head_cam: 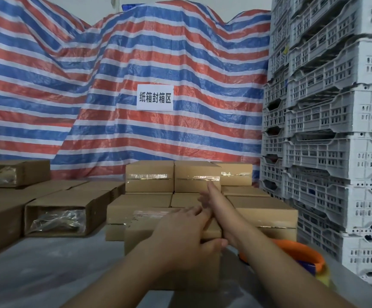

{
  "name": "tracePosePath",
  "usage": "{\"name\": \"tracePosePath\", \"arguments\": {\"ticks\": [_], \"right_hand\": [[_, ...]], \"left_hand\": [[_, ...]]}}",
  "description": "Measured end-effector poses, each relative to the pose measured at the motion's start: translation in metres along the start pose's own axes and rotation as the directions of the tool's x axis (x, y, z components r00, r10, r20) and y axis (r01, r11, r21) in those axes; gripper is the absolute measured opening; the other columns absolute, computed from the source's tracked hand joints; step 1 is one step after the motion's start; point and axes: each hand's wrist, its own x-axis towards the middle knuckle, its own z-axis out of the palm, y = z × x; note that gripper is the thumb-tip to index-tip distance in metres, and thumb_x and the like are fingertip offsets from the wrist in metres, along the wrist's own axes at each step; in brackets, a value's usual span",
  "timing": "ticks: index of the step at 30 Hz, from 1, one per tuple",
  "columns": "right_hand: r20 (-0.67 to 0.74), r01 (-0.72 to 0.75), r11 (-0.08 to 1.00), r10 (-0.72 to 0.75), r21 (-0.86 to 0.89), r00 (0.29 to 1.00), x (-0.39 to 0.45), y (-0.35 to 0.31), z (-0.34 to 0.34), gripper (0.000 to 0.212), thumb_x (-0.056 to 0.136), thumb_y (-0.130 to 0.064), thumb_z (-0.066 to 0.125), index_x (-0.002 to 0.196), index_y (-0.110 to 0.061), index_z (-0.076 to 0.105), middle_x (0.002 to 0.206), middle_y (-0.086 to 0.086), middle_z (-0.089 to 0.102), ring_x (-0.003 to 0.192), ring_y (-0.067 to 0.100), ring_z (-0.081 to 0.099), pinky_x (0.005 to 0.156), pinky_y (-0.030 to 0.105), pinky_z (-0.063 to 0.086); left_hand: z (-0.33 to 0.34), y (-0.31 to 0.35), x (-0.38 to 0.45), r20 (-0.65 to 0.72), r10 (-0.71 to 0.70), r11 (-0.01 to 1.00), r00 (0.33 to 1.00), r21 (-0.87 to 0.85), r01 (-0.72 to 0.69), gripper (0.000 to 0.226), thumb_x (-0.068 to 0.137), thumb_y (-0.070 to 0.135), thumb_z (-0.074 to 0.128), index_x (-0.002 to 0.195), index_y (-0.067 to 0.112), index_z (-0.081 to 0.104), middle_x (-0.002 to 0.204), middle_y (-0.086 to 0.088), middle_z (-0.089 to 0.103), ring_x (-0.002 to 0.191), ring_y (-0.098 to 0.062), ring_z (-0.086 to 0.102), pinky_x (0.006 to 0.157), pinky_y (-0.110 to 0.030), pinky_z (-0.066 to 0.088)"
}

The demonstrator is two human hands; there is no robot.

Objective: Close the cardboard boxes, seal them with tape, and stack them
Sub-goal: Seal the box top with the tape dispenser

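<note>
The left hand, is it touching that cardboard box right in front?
Touching. The head view shows the left hand lying flat on the nearest cardboard box, thumb hooked over its near edge.

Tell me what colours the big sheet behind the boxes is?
Red, blue and white stripes on the sheet, seen in the head view.
</note>
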Motion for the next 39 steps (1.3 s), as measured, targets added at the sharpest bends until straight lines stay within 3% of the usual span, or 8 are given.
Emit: {"name": "tracePosePath", "arguments": {"ticks": [7, 12, 16, 21, 24, 31, 36, 39], "right_hand": [[-0.121, 0.042, 0.99, -0.025, 0.137, 0.992, -0.013, 0.024, 0.002, 0.047, 0.103, -0.057, 0.031, 0.115, -0.029, 0.067, 0.123, -0.003, 0.063, 0.104, 0.008, 0.054, 0.07, 0.026, 0.038], [-0.052, 0.036, 0.98, -0.026, 0.196, 0.998, -0.02, 0.02, -0.001, 0.057, 0.102, -0.056, 0.029, 0.137, -0.02, 0.056, 0.137, 0.007, 0.058, 0.122, 0.025, 0.058, 0.095, 0.04, 0.051], [-0.177, 0.056, 0.99, -0.032, 0.129, 0.984, -0.025, 0.024, -0.003, 0.055, 0.105, -0.051, 0.023, 0.15, -0.024, 0.04, 0.151, 0.007, 0.045, 0.135, 0.028, 0.044, 0.114, 0.045, 0.033], [-0.161, -0.015, 1.0, 0.016, 0.009, 0.987, -0.041, 0.035, 0.008, 0.069, 0.092, -0.068, 0.026, 0.155, -0.04, 0.026, 0.161, -0.001, 0.03, 0.145, 0.026, 0.03, 0.114, 0.046, 0.025], [-0.142, -0.031, 0.999, 0.032, 0.012, 0.989, -0.047, 0.037, 0.012, 0.083, 0.077, -0.075, 0.028, 0.154, -0.046, 0.022, 0.161, -0.003, 0.028, 0.142, 0.025, 0.032, 0.103, 0.041, 0.03], [-0.186, -0.138, 0.981, 0.162, 0.133, 0.969, -0.052, 0.039, 0.014, 0.064, 0.093, -0.068, 0.039, 0.153, -0.048, 0.025, 0.161, 0.003, 0.024, 0.137, 0.029, 0.034, 0.063, 0.034, 0.031], [-0.126, -0.113, 0.991, 0.122, 0.078, 0.984, -0.053, 0.044, 0.014, 0.096, 0.065, -0.08, 0.042, 0.154, -0.05, 0.019, 0.162, 0.004, 0.023, 0.14, 0.033, 0.032, 0.105, 0.05, 0.036], [-0.042, -0.051, 0.998, 0.052, 0.024, 0.998, -0.059, 0.047, 0.012, 0.119, 0.046, -0.075, 0.067, 0.15, -0.058, 0.014, 0.158, 0.006, 0.03, 0.137, 0.034, 0.039, 0.11, 0.053, 0.04]], "left_hand": [[0.004, 0.0, 0.002, -0.04, -0.027, 0.998, 0.999, -0.053, 0.025, 0.099, 0.077, 0.08, 0.047, 0.154, 0.028, 0.013, 0.146, 0.004, 0.047, 0.129, -0.014, 0.047, 0.106, -0.034, 0.037], [-0.021, -0.007, -0.015, -0.141, -0.086, 0.842, 0.986, -0.54, -0.004, 0.07, 0.086, 0.066, 0.055, 0.143, 0.053, 0.016, 0.146, 0.024, 0.034, 0.11, 0.018, 0.038, 0.082, -0.008, 0.032], [-0.033, -0.04, -0.045, -0.301, -0.296, 0.836, 0.907, -0.541, 0.093, 0.074, 0.077, 0.079, 0.032, 0.145, 0.049, 0.029, 0.152, 0.021, 0.03, 0.126, -0.001, 0.043, 0.097, -0.026, 0.045], [-0.021, -0.059, -0.072, -0.078, -0.48, 0.655, 0.874, -0.695, 0.298, 0.076, 0.079, 0.068, 0.04, 0.148, 0.038, 0.034, 0.146, 0.007, 0.046, 0.117, -0.002, 0.043, 0.1, -0.028, 0.038], [-0.008, -0.057, -0.076, -0.099, -0.551, 0.578, 0.829, -0.761, 0.294, 0.065, 0.09, 0.051, 0.056, 0.149, 0.032, 0.035, 0.151, 0.007, 0.042, 0.124, -0.005, 0.042, 0.102, -0.026, 0.033], [0.005, -0.05, -0.074, -0.021, -0.677, 0.331, 0.736, -0.901, 0.279, 0.078, 0.086, 0.049, 0.065, 0.153, 0.032, 0.03, 0.154, 0.003, 0.038, 0.136, -0.017, 0.037, 0.111, -0.038, 0.032], [0.004, -0.046, -0.083, 0.02, -0.654, 0.271, 0.756, -0.927, 0.259, 0.09, 0.071, 0.057, 0.067, 0.151, 0.038, 0.03, 0.149, 0.003, 0.041, 0.115, -0.01, 0.039, 0.105, -0.037, 0.037], [0.005, -0.048, -0.086, 0.054, -0.624, 0.234, 0.78, -0.939, 0.252, 0.095, 0.066, 0.055, 0.071, 0.15, 0.042, 0.027, 0.134, 0.007, 0.044, 0.115, -0.013, 0.045, 0.108, -0.041, 0.04]]}}
